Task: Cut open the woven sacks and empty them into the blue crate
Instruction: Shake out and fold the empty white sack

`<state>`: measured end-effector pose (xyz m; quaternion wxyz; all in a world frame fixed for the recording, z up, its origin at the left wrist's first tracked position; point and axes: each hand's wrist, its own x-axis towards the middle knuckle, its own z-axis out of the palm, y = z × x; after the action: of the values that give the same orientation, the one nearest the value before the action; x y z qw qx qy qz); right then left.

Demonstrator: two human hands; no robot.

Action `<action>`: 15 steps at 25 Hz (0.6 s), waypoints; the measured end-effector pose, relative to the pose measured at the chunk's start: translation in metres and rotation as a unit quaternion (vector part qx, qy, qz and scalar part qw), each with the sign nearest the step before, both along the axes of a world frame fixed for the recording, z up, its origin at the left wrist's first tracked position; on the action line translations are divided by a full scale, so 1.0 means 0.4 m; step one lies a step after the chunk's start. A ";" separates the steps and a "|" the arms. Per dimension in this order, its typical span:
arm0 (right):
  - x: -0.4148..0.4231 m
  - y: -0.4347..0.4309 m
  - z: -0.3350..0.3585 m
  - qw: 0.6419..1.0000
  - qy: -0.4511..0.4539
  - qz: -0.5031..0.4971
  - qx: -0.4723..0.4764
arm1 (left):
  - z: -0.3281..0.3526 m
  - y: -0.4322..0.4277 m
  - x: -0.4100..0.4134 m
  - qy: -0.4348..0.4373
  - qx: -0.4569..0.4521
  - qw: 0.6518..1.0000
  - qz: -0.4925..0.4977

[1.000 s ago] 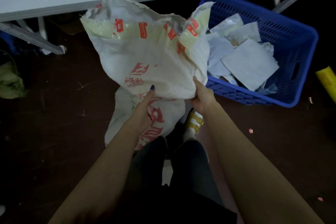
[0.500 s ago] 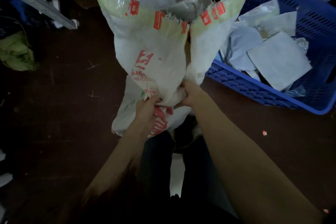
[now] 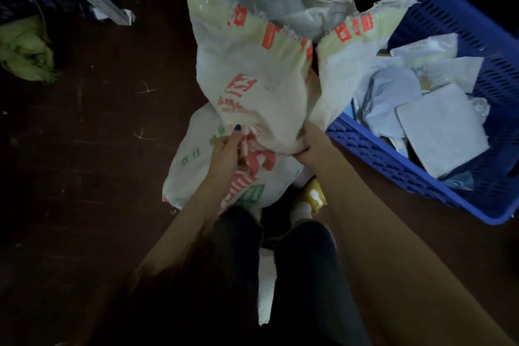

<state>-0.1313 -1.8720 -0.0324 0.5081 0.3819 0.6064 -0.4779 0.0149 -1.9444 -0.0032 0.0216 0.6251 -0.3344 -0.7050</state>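
Sack (image 3: 252, 73), long axis running away from the person, cut mouth farthest; left hand (image 3: 226, 149) and right hand (image 3: 311, 146) grip its bunched near end. Crate (image 3: 379, 154) lies rightward, beside the right hand.

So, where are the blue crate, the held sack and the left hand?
blue crate (image 3: 393, 163): head view, near wall.
held sack (image 3: 241, 87): head view, printed front.
left hand (image 3: 224, 150): head view, back of hand.
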 end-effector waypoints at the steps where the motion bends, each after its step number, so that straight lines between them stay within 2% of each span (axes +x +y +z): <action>1: -0.016 -0.011 0.005 1.000 0.003 0.008 -0.005 | -0.013 -0.002 0.007 -0.025 -0.042 0.999 -0.008; 2: -0.034 -0.022 0.013 1.000 0.007 0.013 -0.019 | -0.024 -0.003 0.019 -0.059 -0.093 0.993 -0.038; 4: -0.066 -0.039 0.031 0.998 0.011 0.030 -0.056 | -0.047 -0.003 0.053 -0.131 -0.166 0.965 -0.157; 7: -0.096 -0.052 0.045 0.995 0.004 0.064 -0.076 | -0.100 0.009 0.098 -0.239 -0.142 0.883 -0.377; 9: -0.098 -0.052 0.046 0.994 -0.002 0.083 -0.072 | -0.127 0.021 0.115 -0.280 -0.140 0.842 -0.439; 11: -0.092 -0.049 0.040 0.994 -0.013 0.090 -0.067 | -0.140 0.028 0.115 -0.288 -0.182 0.858 -0.384; 15: -0.085 -0.031 0.029 0.986 -0.024 0.158 -0.044 | -0.124 0.029 0.091 -0.266 -0.227 0.923 -0.160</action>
<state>-0.1653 -1.8843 -0.0206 0.6077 0.2701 0.6250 -0.4088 0.0512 -1.9328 -0.0526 -0.0404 0.7061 -0.5745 -0.4119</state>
